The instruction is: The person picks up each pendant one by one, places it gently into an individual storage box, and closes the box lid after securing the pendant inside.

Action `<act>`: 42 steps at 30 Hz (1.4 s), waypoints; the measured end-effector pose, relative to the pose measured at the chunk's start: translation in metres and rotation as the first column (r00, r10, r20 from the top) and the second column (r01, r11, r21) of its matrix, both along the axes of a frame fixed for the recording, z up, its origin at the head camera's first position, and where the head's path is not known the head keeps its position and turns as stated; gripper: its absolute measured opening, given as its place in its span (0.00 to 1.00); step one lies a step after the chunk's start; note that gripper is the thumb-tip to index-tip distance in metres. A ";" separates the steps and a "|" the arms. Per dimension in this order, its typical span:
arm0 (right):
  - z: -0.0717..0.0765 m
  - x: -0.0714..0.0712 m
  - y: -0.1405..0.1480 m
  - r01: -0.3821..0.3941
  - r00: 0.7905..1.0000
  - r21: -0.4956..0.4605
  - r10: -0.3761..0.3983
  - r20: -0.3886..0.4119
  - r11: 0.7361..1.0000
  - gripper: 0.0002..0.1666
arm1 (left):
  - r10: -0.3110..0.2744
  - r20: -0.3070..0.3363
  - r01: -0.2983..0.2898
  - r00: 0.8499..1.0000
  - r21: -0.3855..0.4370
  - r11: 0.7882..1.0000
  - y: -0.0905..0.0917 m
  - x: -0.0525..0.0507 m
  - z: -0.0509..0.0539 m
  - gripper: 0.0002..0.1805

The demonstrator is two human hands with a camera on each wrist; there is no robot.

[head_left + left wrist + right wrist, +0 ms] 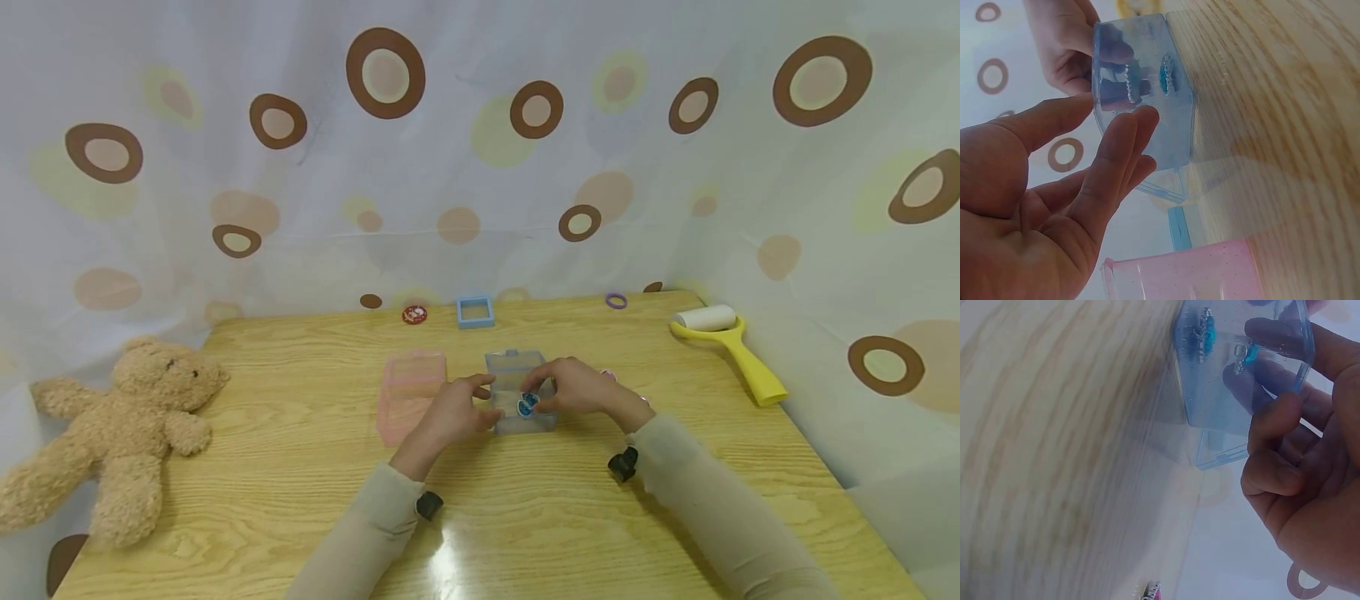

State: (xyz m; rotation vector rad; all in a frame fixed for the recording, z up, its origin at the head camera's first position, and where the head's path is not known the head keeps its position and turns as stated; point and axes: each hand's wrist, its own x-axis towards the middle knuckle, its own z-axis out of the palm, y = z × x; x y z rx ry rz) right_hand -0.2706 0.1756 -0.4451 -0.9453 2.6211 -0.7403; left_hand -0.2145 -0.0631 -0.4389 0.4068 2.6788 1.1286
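A clear blue plastic box (516, 423) stands on the table with its lid (513, 360) raised at the back. My right hand (573, 387) reaches over the rim and pinches a small blue ornament with a beaded edge (1241, 359) between thumb and finger inside it. A second matching blue ornament (1167, 75) is on the box's floor, just below. On the other side my left hand (453, 410) has its fingers loosely extended at the box's near left wall. Whether those fingertips touch the plastic, I cannot tell.
Left of the blue box is a clear pink box (397, 417). Behind are a red round piece (414, 314), a light blue square frame (476, 323) and a purple ring (616, 301). A yellow-handled roller (750, 362) lies right, a teddy bear (131, 425) left. Small pink ornaments (608, 374) sit beside my right wrist.
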 end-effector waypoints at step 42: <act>0.018 0.001 0.022 0.044 0.999 -0.108 -0.046 -0.009 0.993 0.16 | 0.067 -0.055 -0.059 0.996 0.130 0.990 -0.039 0.010 0.017 0.21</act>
